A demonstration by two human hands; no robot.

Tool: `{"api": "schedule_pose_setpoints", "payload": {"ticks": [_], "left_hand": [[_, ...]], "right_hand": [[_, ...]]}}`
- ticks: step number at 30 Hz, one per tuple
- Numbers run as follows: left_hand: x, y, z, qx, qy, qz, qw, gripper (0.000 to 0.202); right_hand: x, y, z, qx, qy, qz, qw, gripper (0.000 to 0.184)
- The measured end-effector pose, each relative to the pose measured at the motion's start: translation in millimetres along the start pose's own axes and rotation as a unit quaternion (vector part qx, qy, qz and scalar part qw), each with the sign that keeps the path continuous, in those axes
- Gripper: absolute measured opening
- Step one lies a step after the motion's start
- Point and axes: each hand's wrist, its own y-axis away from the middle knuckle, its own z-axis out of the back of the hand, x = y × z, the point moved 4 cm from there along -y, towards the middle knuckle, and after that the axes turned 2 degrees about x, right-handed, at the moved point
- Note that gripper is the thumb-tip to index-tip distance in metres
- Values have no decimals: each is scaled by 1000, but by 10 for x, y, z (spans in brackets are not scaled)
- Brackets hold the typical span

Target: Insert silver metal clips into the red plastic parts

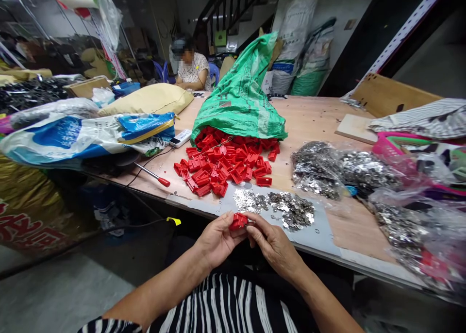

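Note:
Just off the table's near edge, my left hand (217,241) grips a small red plastic part (239,221) between thumb and fingers. My right hand (271,241) is closed in a pinch against the part's right side; a small dark bit shows at its fingertips, too small to name. Beyond my hands lie two small heaps of flat metal pieces, a brighter heap (250,201) and a darker heap (293,209), on a grey sheet (320,231). A pile of loose red plastic parts (218,168) spills from the mouth of a green woven sack (240,100).
Plastic bags of metal pieces (316,168) crowd the table's right side. A red-handled tool (162,181) lies at the left near edge, by a white device (181,138) with a cable. Blue-and-white sacking (73,136) covers the left. Another person (194,68) sits at the far side.

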Motion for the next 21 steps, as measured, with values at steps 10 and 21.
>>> {"api": "schedule_pose_setpoints", "payload": {"ticks": [10,21], "left_hand": [[66,54,12,0,5,-20,1000,13],[249,-20,644,-122,-179,100,971,28]], "right_hand": [[7,41,-29,-24,46,-1,999,35],[-420,193,253,-118,121,-106,980,33]]}}
